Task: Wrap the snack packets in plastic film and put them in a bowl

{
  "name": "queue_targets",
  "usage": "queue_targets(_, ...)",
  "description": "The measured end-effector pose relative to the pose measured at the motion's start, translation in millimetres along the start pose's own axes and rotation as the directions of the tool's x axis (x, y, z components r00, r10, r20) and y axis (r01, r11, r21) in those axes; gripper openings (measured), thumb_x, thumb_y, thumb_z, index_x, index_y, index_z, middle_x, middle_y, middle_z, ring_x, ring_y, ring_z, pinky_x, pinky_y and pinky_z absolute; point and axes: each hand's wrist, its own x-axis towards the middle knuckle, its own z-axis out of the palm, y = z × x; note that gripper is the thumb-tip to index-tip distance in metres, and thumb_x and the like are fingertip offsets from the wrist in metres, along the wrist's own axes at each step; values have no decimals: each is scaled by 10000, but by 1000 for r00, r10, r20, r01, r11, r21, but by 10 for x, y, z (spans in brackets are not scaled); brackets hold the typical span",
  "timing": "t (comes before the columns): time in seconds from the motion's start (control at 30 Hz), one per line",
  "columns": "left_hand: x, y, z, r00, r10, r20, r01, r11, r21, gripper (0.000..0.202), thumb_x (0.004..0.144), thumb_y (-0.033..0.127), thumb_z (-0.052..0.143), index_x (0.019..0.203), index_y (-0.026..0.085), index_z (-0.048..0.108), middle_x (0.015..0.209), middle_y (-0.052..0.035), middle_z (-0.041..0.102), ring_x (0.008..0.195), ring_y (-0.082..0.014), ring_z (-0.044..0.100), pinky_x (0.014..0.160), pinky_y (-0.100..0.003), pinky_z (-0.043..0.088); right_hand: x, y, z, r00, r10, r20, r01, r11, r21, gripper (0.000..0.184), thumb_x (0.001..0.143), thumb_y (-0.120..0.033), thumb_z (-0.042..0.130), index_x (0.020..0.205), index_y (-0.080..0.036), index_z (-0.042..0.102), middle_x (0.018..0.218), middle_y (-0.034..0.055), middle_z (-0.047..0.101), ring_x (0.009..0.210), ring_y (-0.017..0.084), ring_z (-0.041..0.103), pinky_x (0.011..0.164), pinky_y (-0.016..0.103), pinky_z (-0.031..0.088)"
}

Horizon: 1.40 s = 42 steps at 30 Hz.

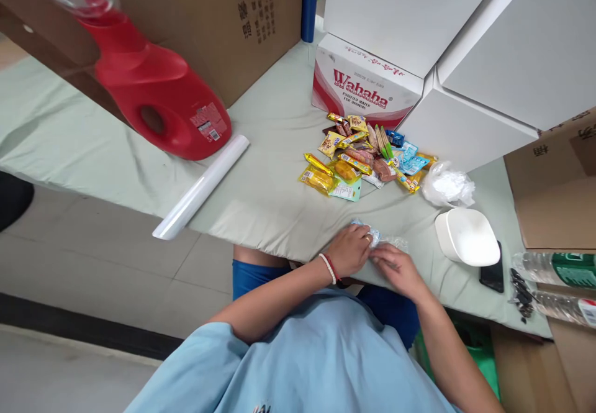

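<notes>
At the table's near edge, my left hand is closed round a small blue-and-white packet, partly hidden under the fingers. Close beside it, my right hand has its fingers drawn together at the edge of a crinkled clear plastic bag. The two hands almost touch at the fingertips. Beyond them lies a loose pile of wrapped snacks, mostly yellow, with some brown, green and blue packets. A white bowl stands to the right of my hands.
A bunched white plastic bag sits behind the bowl, and a black phone beside it. Plastic bottles lie far right. A Wahaha carton backs the snacks. On the left are a red jug and a white roll overhanging the edge.
</notes>
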Motion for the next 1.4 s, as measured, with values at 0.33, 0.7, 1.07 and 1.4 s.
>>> queue_targets(0.33, -157, 9, 220, 995, 95, -11, -87, 942, 324, 293, 1050, 214, 478, 1299, 172, 627, 1480, -125, 573, 1297, -253, 531, 954, -402, 446, -35, 338, -267, 897, 247, -366, -353, 899, -259, 347, 790, -560, 660, 841, -222, 718, 1082, 131, 668, 1124, 319, 575, 1057, 527, 418)
queue_targets(0.7, -261, -100, 212, 985, 142, -94, -136, 988, 66, 248, 957, 167, 571, 1149, 113, 718, 1226, -156, 721, 1307, -305, 574, 1093, -471, 488, 668, -358, 195, 961, 232, -151, -224, 972, 69, 192, 925, -401, 533, 835, -238, 577, 632, -30, 576, 615, 161, 530, 622, 266, 410)
queue_targets(1.07, -440, -236, -131, 782, -611, -119, 500, 731, -464, 256, 967, 233, 541, 1172, 193, 689, 1084, -101, 780, 997, -242, 744, 918, -383, 589, 659, -253, 554, 991, 15, -131, -35, 988, -151, 219, 1003, -321, 458, 1066, -198, 629, 996, 106, 629, 943, 246, 612, 866, 367, 508)
queue_targets(1.4, -302, 98, -306, 934, -322, -152, 201, 828, -523, 372, 928, 290, 620, 1285, 196, 668, 1175, -99, 768, 1019, -244, 731, 970, -407, 579, 313, -423, 467, 955, 0, -297, -92, 950, -298, 416, 933, -288, 575, 1334, -179, 580, 1171, 157, 585, 1068, 308, 582, 929, 445, 533)
